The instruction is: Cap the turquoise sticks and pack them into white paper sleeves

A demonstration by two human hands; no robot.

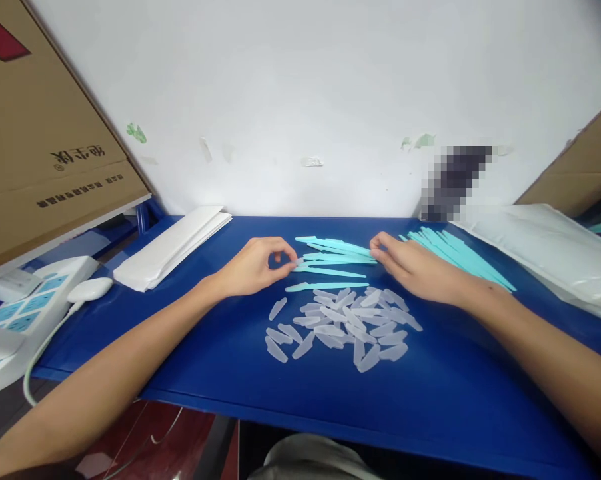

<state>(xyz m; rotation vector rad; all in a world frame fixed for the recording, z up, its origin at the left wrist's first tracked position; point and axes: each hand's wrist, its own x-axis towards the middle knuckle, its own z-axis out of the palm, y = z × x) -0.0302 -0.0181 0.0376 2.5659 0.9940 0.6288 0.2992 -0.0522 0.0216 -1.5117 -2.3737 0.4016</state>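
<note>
My left hand (253, 267) pinches a small translucent blade cap (299, 263) between thumb and forefinger, at the left ends of several turquoise eyebrow razors (333, 271). My right hand (410, 267) has its fingertips closed on the right end of a turquoise eyebrow razor (348, 258). Whether the cap sits on that razor's blade I cannot tell. The razors lie side by side, slightly fanned, between my hands. Just below them spreads a loose heap of translucent blade caps (350, 323). Behind my right wrist is another bundle of turquoise razors (460, 253), partly covered by my arm.
Folded white paper or bags (173, 247) lie at the left on the blue table (220, 360). A white power strip (35, 307) with a plugged-in charger (89, 289) is at the far left. A clear plastic bag (545, 253) lies right. Cardboard boxes (45, 127) flank the white wall.
</note>
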